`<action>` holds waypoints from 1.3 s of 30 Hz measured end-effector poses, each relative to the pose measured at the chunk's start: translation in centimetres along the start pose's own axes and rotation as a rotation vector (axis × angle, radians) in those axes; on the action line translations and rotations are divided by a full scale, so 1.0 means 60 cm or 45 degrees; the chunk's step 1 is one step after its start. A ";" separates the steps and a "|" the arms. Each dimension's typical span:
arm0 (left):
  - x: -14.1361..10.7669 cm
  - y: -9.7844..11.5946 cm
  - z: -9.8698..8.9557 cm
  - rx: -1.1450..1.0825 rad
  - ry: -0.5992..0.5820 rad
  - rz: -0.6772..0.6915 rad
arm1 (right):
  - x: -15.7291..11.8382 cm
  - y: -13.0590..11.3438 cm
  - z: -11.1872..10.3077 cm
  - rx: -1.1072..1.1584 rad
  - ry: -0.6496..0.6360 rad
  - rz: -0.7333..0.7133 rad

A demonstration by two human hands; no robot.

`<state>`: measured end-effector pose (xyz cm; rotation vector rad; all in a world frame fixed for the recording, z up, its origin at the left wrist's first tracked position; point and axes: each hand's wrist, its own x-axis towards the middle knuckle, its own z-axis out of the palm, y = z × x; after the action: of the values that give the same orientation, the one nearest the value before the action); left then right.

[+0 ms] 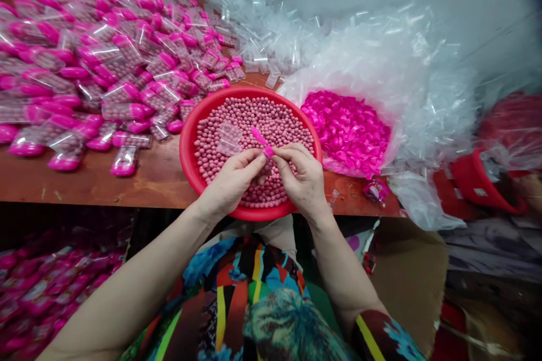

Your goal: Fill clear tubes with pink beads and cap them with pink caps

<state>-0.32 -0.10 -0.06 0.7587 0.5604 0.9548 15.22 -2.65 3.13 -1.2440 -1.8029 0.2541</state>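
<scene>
My left hand [235, 180] and my right hand [301, 175] meet over a red plastic basin [187, 149]. Between their fingertips is a small bright pink plastic cap [260, 137], with a narrow end sticking up and away from me. Both hands are closed in a pinch on it; whatever lies under the fingers is hidden. Dusty-pink round beads [258, 110] fill the basin. On top of the beads, left of the cap, lie a few clear plastic cases [229, 138].
Bead-filled clear containers with pink caps [127, 56] heap on the wooden table [161, 180] at left. Loose pink caps [347, 130] lie in a plastic bag to the right. Clear empty cases [275, 34] pile behind. A red bucket [480, 180] stands far right.
</scene>
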 end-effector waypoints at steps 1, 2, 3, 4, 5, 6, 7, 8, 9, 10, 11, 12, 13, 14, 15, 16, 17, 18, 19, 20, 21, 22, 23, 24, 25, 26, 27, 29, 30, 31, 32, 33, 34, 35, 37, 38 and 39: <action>-0.001 0.000 0.000 0.024 0.008 0.010 | -0.001 0.001 0.000 -0.002 -0.032 -0.029; -0.002 0.000 0.001 0.061 0.016 0.024 | -0.003 0.001 -0.001 0.005 -0.055 -0.055; -0.003 0.000 0.003 0.110 0.023 0.047 | -0.005 0.000 -0.002 0.021 -0.065 -0.076; -0.004 0.000 0.005 0.167 0.029 0.078 | -0.007 -0.002 -0.003 0.038 -0.057 -0.088; -0.005 0.000 0.007 0.226 0.037 0.118 | -0.009 -0.004 -0.005 0.050 -0.036 -0.089; -0.007 0.001 0.008 0.280 0.047 0.162 | -0.012 -0.006 -0.008 0.056 -0.013 -0.082; -0.008 0.003 0.010 0.323 0.059 0.198 | -0.014 -0.008 -0.011 0.063 0.003 -0.069; -0.010 0.005 0.012 0.346 0.067 0.218 | -0.014 -0.009 -0.015 0.076 0.002 -0.051; -0.012 0.008 0.013 0.344 0.062 0.214 | -0.013 -0.008 -0.019 0.102 -0.020 -0.021; -0.013 0.011 0.014 0.322 0.033 0.184 | -0.010 -0.005 -0.023 0.145 -0.054 0.028; -0.015 0.014 0.015 0.287 -0.025 0.133 | -0.004 0.000 -0.026 0.206 -0.078 0.094; -0.016 0.016 0.015 0.254 -0.104 0.067 | 0.005 0.006 -0.027 0.285 -0.094 0.173; -0.018 0.019 0.015 0.233 -0.190 -0.002 | 0.016 0.013 -0.026 0.372 -0.109 0.259; -0.018 0.021 0.014 0.226 -0.269 -0.069 | 0.030 0.020 -0.023 0.454 -0.131 0.340; -0.018 0.022 0.012 0.225 -0.320 -0.123 | 0.044 0.025 -0.020 0.521 -0.159 0.403; -0.018 0.023 0.011 0.221 -0.335 -0.165 | 0.057 0.029 -0.016 0.566 -0.193 0.444; -0.017 0.024 0.009 0.200 -0.316 -0.190 | 0.068 0.030 -0.013 0.587 -0.226 0.465; -0.015 0.024 0.008 0.159 -0.272 -0.199 | 0.076 0.028 -0.011 0.588 -0.242 0.472; -0.013 0.024 0.007 0.101 -0.212 -0.198 | 0.078 0.024 -0.011 0.577 -0.226 0.467; -0.010 0.025 0.006 0.040 -0.146 -0.189 | 0.076 0.019 -0.012 0.563 -0.190 0.447; -0.008 0.025 0.006 -0.014 -0.087 -0.181 | 0.068 0.012 -0.014 0.551 -0.148 0.416; -0.005 0.025 0.006 -0.057 -0.044 -0.181 | 0.056 0.005 -0.016 0.537 -0.118 0.373; -0.003 0.024 0.006 -0.089 -0.013 -0.182 | 0.041 -0.001 -0.016 0.517 -0.100 0.313; -0.001 0.023 0.006 -0.108 0.003 -0.184 | 0.025 -0.007 -0.014 0.486 -0.095 0.237; 0.001 0.021 0.005 -0.125 0.013 -0.182 | 0.008 -0.012 -0.009 0.443 -0.094 0.152; 0.003 0.019 0.004 -0.141 0.019 -0.175 | -0.008 -0.016 -0.002 0.390 -0.091 0.068; 0.004 0.017 0.002 -0.158 0.027 -0.166 | -0.021 -0.020 0.008 0.333 -0.084 0.000; 0.005 0.012 -0.001 -0.193 0.048 -0.152 | -0.038 -0.027 0.031 0.226 -0.054 -0.052; 0.005 0.011 -0.003 -0.210 0.057 -0.154 | -0.043 -0.030 0.041 0.184 -0.036 -0.041; 0.005 0.010 -0.004 -0.225 0.061 -0.158 | -0.044 -0.034 0.050 0.152 -0.016 -0.019; 0.004 0.010 -0.004 -0.233 0.060 -0.161 | -0.044 -0.037 0.057 0.128 -0.003 0.007; 0.004 0.010 -0.004 -0.239 0.058 -0.160 | -0.043 -0.040 0.060 0.115 0.003 0.023; 0.003 0.011 -0.004 -0.246 0.059 -0.154 | -0.041 -0.042 0.059 0.114 -0.002 0.025; 0.003 0.013 -0.003 -0.254 0.061 -0.146 | -0.038 -0.041 0.056 0.124 -0.020 0.016; 0.003 0.018 -0.001 -0.277 0.056 -0.153 | -0.032 -0.034 0.042 0.152 -0.103 -0.018; 0.005 0.021 0.000 -0.294 0.050 -0.177 | -0.029 -0.027 0.033 0.155 -0.158 -0.042; 0.006 0.023 0.000 -0.312 0.035 -0.221 | -0.026 -0.020 0.026 0.141 -0.212 -0.067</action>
<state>-0.84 0.72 0.99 0.4704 0.5134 0.8553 13.42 -4.01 2.12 -1.1236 -1.9327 0.4330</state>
